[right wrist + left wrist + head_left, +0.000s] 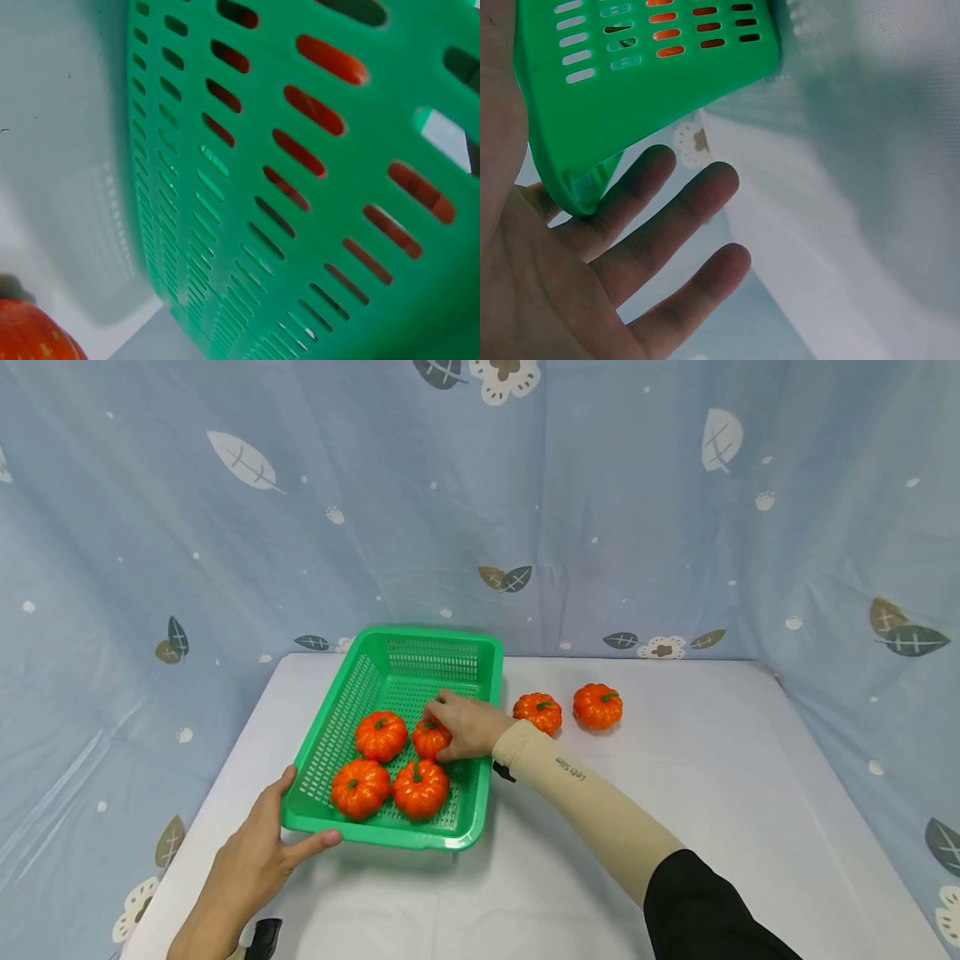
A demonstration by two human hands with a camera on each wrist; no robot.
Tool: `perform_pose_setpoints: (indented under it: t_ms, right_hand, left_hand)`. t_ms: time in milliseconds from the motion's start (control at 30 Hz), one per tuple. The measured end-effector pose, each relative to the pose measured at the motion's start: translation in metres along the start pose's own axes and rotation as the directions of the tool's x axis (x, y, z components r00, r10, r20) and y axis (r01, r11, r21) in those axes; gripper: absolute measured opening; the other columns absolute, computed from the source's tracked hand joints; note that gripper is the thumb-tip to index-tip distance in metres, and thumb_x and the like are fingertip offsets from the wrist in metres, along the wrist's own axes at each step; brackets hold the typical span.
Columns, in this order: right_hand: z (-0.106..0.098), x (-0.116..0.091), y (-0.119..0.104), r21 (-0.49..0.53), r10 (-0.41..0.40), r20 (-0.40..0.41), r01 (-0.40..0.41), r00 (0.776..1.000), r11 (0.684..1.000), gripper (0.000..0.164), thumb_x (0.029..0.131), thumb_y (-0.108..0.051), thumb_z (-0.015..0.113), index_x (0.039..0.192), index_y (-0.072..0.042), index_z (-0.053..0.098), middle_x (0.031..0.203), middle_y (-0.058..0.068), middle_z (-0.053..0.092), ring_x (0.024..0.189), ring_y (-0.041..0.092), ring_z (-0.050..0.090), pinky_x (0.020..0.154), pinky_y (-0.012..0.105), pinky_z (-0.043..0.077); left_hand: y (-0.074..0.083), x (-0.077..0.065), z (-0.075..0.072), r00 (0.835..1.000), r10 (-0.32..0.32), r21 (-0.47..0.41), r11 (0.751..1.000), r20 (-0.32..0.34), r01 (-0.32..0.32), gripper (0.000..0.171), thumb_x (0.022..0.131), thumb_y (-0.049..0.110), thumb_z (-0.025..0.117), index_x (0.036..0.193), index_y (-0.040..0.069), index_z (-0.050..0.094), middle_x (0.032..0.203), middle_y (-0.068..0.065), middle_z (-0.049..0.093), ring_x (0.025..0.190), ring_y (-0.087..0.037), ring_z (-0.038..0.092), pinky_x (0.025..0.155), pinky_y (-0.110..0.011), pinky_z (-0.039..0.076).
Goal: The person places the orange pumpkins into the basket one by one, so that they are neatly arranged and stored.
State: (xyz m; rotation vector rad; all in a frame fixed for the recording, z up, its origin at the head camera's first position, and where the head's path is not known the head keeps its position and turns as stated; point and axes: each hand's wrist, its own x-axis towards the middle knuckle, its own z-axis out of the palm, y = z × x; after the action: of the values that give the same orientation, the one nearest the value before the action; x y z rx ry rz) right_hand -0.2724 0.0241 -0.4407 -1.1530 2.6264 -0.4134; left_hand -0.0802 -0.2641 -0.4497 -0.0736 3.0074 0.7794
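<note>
The basket [408, 693] has room behind obstructing pumpkins [381, 737]

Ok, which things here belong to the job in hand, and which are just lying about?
Job in hand:
green basket
four pumpkins inside
probably both pumpkins outside

Just lying about:
nothing evident, only background:
white table
patterned curtain

From here I see the left hand [562, 277] holding a slotted green plastic basket [615, 105], three fingers [664, 232] splayed past it; something orange [667, 34] shows through the side.
</note>
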Motion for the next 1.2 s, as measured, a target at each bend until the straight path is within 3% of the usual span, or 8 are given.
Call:
perform_pose_setpoints:
  t_ms: [233, 500, 933, 1067, 1200]
  right_hand:
    - [0.0017, -0.0014, -0.0029, -0.068, 0.017, 0.016, -0.016, 1.0, 0.998, 0.073, 0.082, -0.037, 0.085, 0.145, -0.019, 0.053, 0.134, 0.005, 0.048, 0.108, 0.019, 0.061, 0.094, 0.033, 0.053]
    - [0.0034, -0.002, -0.0021, -0.053, 0.01, 0.002, -0.01, 1.0, 0.999, 0.071, 0.085, -0.041, 0.082, 0.147, -0.023, 0.052, 0.146, 0.004, 0.046, 0.119, 0.021, 0.058, 0.099, 0.038, 0.051]
    - [0.003, -0.0039, 0.0014, -0.021, -0.048, -0.026, 0.047, 0.999, 0.999, 0.07, 0.086, -0.045, 0.078, 0.147, -0.025, 0.051, 0.146, 0.002, 0.048, 0.124, 0.019, 0.054, 0.099, 0.038, 0.049]
    - [0.0032, -0.0051, 0.0021, 0.004, -0.073, -0.07, 0.073, 0.995, 0.997, 0.064, 0.089, -0.046, 0.073, 0.146, -0.025, 0.052, 0.145, 0.0, 0.049, 0.119, 0.016, 0.056, 0.093, 0.036, 0.051]
    - [0.0044, -0.0072, 0.0027, 0.069, -0.094, -0.167, 0.107, 0.981, 0.992, 0.052, 0.093, -0.039, 0.067, 0.141, -0.024, 0.056, 0.141, -0.003, 0.052, 0.116, 0.014, 0.057, 0.088, 0.033, 0.053]
  left_hand:
    - [-0.0002, 0.0005, 0.0005, 1.0, -0.008, -0.012, 1.0, -0.003, 0.008, 0.119, 0.083, 0.068, 0.071, 0.162, 0.005, 0.009, 0.162, -0.026, 0.025, 0.137, -0.054, 0.037, 0.093, -0.071, 0.041]
    - [0.0002, 0.0009, 0.0, 1.0, -0.015, -0.015, 1.0, 0.008, 0.015, 0.12, 0.083, 0.068, 0.071, 0.162, 0.005, 0.008, 0.163, -0.027, 0.023, 0.137, -0.055, 0.036, 0.093, -0.071, 0.04]
    - [-0.0005, -0.0002, -0.0001, 1.0, -0.007, -0.017, 1.0, -0.003, 0.007, 0.118, 0.083, 0.065, 0.073, 0.162, 0.005, 0.008, 0.163, -0.026, 0.023, 0.137, -0.054, 0.036, 0.092, -0.071, 0.04]
    - [-0.0001, 0.0, 0.0003, 1.0, -0.006, -0.024, 1.0, -0.008, 0.005, 0.118, 0.083, 0.065, 0.073, 0.162, 0.006, 0.009, 0.163, -0.025, 0.024, 0.138, -0.053, 0.036, 0.093, -0.071, 0.04]
    - [0.0, 0.0011, -0.0005, 1.0, -0.016, -0.023, 1.0, 0.008, 0.017, 0.12, 0.083, 0.068, 0.071, 0.163, 0.006, 0.007, 0.163, -0.026, 0.022, 0.138, -0.054, 0.035, 0.093, -0.071, 0.04]
